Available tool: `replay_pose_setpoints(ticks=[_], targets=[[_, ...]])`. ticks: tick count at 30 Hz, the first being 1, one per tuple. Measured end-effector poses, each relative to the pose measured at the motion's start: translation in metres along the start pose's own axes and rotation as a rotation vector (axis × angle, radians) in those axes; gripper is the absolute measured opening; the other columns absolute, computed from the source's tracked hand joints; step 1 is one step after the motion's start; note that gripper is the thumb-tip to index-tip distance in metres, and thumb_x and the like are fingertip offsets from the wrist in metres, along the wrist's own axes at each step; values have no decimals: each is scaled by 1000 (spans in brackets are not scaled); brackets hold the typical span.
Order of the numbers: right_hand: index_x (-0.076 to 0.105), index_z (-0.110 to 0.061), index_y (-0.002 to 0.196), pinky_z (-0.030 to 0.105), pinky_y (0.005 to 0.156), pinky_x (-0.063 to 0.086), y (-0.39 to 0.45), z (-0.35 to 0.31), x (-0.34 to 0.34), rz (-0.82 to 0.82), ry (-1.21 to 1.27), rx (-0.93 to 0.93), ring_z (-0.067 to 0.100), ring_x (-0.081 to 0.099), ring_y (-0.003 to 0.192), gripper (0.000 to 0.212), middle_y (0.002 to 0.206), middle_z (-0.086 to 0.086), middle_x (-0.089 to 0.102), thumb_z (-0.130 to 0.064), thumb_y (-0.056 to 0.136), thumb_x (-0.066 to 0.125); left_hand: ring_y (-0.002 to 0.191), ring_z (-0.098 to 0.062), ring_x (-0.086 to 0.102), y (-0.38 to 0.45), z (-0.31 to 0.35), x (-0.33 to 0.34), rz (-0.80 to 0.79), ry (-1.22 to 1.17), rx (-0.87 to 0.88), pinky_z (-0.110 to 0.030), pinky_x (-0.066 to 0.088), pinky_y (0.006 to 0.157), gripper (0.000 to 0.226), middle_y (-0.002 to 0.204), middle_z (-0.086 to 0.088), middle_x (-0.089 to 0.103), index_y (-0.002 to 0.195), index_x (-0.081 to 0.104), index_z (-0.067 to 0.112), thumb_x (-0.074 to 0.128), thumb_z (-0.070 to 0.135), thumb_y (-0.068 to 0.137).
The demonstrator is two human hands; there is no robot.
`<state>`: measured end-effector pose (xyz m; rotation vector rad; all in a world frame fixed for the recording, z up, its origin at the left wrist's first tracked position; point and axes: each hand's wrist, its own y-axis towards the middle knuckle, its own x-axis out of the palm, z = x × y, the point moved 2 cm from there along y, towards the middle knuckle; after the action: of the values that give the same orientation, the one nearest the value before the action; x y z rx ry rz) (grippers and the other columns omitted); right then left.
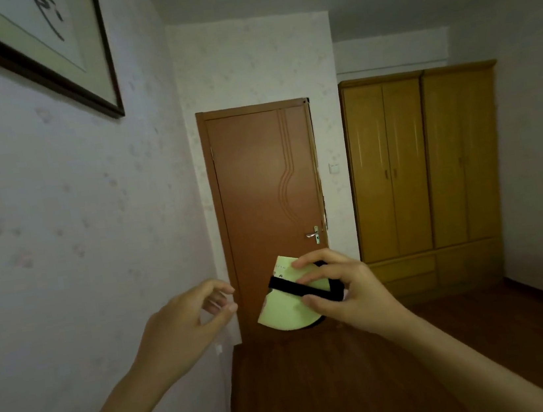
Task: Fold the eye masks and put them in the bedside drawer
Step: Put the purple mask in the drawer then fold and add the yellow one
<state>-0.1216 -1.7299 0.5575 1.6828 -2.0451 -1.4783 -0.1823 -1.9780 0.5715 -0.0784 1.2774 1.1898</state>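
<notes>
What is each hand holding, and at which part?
Right hand pinches the folded eye mask at its right end, over the black strap. Left hand holds nothing.

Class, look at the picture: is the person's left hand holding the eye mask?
No: only the right hand grips the folded pale green eye mask by its black strap, while the left hand hangs beside it, holding nothing.

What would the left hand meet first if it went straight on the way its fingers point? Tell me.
Probably the eye mask held by the right hand. The left hand's fingertips point right toward its near edge, with only open air between, though depth is unclear.
</notes>
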Motion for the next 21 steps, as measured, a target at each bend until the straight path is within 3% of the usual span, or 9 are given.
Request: replay_pose_setpoints(ticks=[11,21], targets=[[73,-11,98,34,84,58,155,199,26,59,-64,1,10,53,119,18,121,-9,59,-11,81,72,90,10,57,215,-134,101,-20,-21,69,-13,41,65,13,91,26,63,101,55,46,56,43,89],[73,-10,98,21,83,55,264,354,4,140,-198,65,6,53,119,17,120,-12,58,-10,81,72,87,14,56,421,-200,211,-123,-85,179,-14,42,67,16,93,27,62,104,53,48,54,49,89]])
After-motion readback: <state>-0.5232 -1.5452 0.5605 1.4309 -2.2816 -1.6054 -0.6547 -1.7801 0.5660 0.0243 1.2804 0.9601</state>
